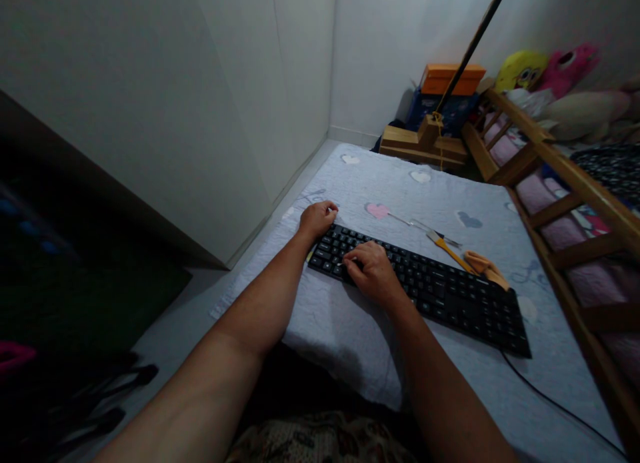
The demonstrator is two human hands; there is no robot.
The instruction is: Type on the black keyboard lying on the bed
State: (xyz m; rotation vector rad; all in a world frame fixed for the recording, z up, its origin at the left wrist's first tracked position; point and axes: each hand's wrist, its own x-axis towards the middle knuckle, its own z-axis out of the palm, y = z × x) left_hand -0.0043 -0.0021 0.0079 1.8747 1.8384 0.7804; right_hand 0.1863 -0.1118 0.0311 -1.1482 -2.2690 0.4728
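A black keyboard (445, 286) lies at a slant on the cloth-covered surface. My left hand (317, 221) is at its far left corner, fingers curled against the edge; the grip is partly hidden. Over the left part of the keys, my right hand (373, 268) is closed in a pinch. A small, thin, white-tipped thing (342, 264) pokes out from its fingertips, low on the keys. Beyond the keyboard lie a brush (450, 252) with an orange-yellow handle, a thin dark-tipped tool (448, 239) and a folded tan cloth (486, 268).
The pale blue cloth (350, 330) has heart patterns. A cable (555, 403) runs from the keyboard to the lower right. A wooden bed rail (590, 190) borders the right side, a pale cabinet (240, 116) the left. Behind stand a wooden base (425, 140) with a pole and an orange box (450, 78).
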